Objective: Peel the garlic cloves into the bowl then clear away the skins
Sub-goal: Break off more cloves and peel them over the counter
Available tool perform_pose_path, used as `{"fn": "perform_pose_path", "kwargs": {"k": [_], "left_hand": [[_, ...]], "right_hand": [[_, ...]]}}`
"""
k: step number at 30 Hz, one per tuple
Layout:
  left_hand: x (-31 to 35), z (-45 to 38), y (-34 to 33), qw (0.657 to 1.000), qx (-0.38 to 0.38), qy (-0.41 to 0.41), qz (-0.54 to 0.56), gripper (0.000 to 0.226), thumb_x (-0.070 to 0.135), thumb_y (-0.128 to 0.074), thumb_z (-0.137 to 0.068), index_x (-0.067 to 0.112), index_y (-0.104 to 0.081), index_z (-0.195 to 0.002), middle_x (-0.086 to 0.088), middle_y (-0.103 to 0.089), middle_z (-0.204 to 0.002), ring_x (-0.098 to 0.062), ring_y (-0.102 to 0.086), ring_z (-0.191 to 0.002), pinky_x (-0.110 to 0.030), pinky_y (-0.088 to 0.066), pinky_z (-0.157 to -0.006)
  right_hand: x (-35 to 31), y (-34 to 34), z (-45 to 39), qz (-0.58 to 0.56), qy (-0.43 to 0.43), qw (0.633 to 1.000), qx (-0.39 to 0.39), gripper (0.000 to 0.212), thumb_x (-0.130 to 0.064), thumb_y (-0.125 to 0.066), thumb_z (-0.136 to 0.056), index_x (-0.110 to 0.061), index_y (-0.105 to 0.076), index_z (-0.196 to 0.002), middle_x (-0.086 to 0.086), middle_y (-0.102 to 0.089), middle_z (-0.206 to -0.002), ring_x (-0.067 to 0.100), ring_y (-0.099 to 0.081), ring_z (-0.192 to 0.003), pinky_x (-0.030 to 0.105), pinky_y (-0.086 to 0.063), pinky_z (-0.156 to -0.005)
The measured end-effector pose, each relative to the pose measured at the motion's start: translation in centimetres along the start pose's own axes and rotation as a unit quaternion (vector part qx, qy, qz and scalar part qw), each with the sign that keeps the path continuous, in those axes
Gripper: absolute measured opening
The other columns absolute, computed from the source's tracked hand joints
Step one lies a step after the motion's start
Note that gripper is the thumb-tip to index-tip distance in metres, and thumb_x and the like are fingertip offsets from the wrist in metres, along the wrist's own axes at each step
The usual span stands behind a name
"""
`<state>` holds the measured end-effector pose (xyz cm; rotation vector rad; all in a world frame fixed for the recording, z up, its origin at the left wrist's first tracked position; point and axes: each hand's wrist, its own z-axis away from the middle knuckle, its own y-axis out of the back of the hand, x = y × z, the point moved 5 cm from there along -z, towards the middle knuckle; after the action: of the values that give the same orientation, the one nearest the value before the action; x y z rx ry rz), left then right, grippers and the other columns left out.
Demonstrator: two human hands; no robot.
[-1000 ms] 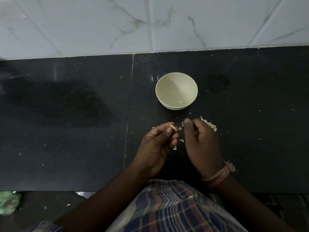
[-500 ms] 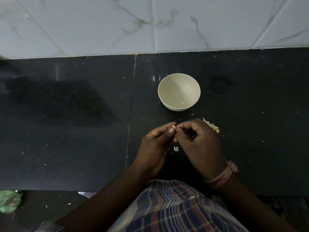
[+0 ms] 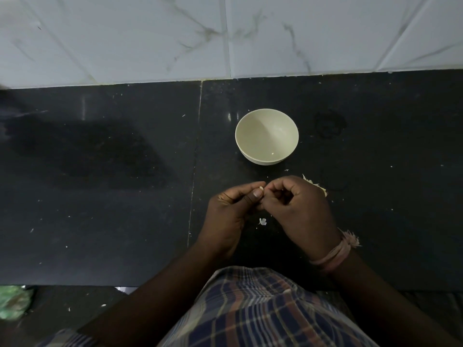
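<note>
A pale round bowl (image 3: 267, 136) stands on the black counter, just beyond my hands, with only a tiny speck inside it. My left hand (image 3: 230, 214) pinches a small garlic clove (image 3: 261, 189) between thumb and forefinger; only its pale tip shows. My right hand (image 3: 298, 209) meets it from the right, fingers curled, its fingertips at the same clove. A pile of papery skins (image 3: 316, 185) lies behind my right hand, mostly hidden by it. One loose skin flake (image 3: 262, 221) lies on the counter between my wrists.
The black stone counter (image 3: 100, 196) is dotted with tiny skin flecks and ends at a white marble-patterned tiled wall (image 3: 225, 33). A green crumpled thing (image 3: 13, 301) lies below the counter's front edge at the far left. A pink thread band circles my right wrist.
My right hand has come left from the skin pile to meet my left hand at the clove. The clove is now almost hidden between the fingertips.
</note>
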<state>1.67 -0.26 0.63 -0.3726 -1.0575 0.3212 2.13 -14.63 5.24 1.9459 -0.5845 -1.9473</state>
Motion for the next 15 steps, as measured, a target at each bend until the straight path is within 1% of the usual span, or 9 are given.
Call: {"fn": "perform_pose_path", "kwargs": {"k": [1,3,5,7,8,11,15], "left_hand": [[0.07,-0.03,0.01,1.0,-0.004,0.0,-0.004,0.03,0.012,-0.07,-0.085,0.003,-0.075,-0.113,-0.026,-0.072,-0.115,-0.037,-0.069,-0.109,-0.048,-0.052,-0.102],[0.23,-0.03,-0.06,1.0,-0.011,-0.002,-0.011,0.032,0.011,-0.069,-0.086,0.0,-0.073,-0.115,-0.026,-0.072,-0.115,-0.038,-0.068,-0.11,-0.05,-0.051,-0.104],[0.47,0.11,-0.24,1.0,-0.018,-0.006,-0.01,0.03,0.01,-0.068,-0.086,0.0,-0.073,-0.114,-0.025,-0.072,-0.115,-0.037,-0.069,-0.11,-0.047,-0.053,-0.102],[0.67,0.22,-0.46,1.0,-0.028,-0.007,-0.008,0.03,0.009,-0.067,-0.086,0.0,-0.072,-0.114,-0.024,-0.073,-0.115,-0.035,-0.07,-0.11,-0.042,-0.056,-0.099],[0.71,0.23,-0.54,0.999,-0.032,-0.007,-0.01,0.031,0.009,-0.067,-0.087,-0.001,-0.072,-0.115,-0.024,-0.073,-0.114,-0.035,-0.071,-0.109,-0.04,-0.057,-0.097],[0.69,0.24,-0.47,0.999,-0.038,-0.009,-0.012,0.031,0.009,-0.067,-0.087,-0.002,-0.071,-0.116,-0.024,-0.073,-0.112,-0.03,-0.072,-0.102,-0.034,-0.059,-0.09],[0.39,0.17,-0.26,0.999,-0.035,0.002,-0.007,0.026,0.011,-0.068,-0.087,0.004,-0.076,-0.11,-0.022,-0.074,-0.109,-0.026,-0.069,-0.095,-0.03,-0.059,-0.084]], "right_hand": [[0.04,0.01,-0.04,0.0,-0.003,1.0,-0.002,0.005,-0.016,-0.075,-0.083,-0.02,-0.072,-0.079,-0.007,-0.07,-0.074,0.009,-0.067,-0.07,0.032,-0.055,-0.065],[0.08,-0.01,-0.06,0.002,-0.008,1.0,-0.005,0.005,-0.017,-0.074,-0.083,-0.02,-0.072,-0.079,-0.007,-0.07,-0.074,0.009,-0.067,-0.07,0.031,-0.055,-0.065],[0.03,0.04,-0.06,0.003,-0.013,1.0,-0.004,0.005,-0.018,-0.074,-0.083,-0.02,-0.072,-0.079,-0.007,-0.07,-0.072,0.008,-0.066,-0.068,0.025,-0.053,-0.063],[-0.07,0.19,-0.06,0.009,-0.015,1.0,0.002,0.007,-0.018,-0.075,-0.082,-0.02,-0.071,-0.077,-0.007,-0.068,-0.07,0.008,-0.063,-0.065,0.017,-0.048,-0.058],[-0.06,0.25,-0.04,0.008,-0.018,1.0,0.002,0.008,-0.017,-0.075,-0.081,-0.019,-0.071,-0.076,-0.007,-0.068,-0.068,0.008,-0.063,-0.064,0.016,-0.047,-0.057],[-0.1,0.22,0.03,-0.012,-0.04,0.999,-0.009,0.008,-0.018,-0.074,-0.082,-0.02,-0.07,-0.076,-0.005,-0.07,-0.067,0.008,-0.065,-0.062,0.02,-0.051,-0.057],[-0.05,-0.14,0.38,-0.076,-0.101,0.992,-0.028,0.007,-0.017,-0.071,-0.087,-0.016,-0.07,-0.08,-0.005,-0.071,-0.064,0.001,-0.064,-0.057,0.015,-0.049,-0.055]]}}
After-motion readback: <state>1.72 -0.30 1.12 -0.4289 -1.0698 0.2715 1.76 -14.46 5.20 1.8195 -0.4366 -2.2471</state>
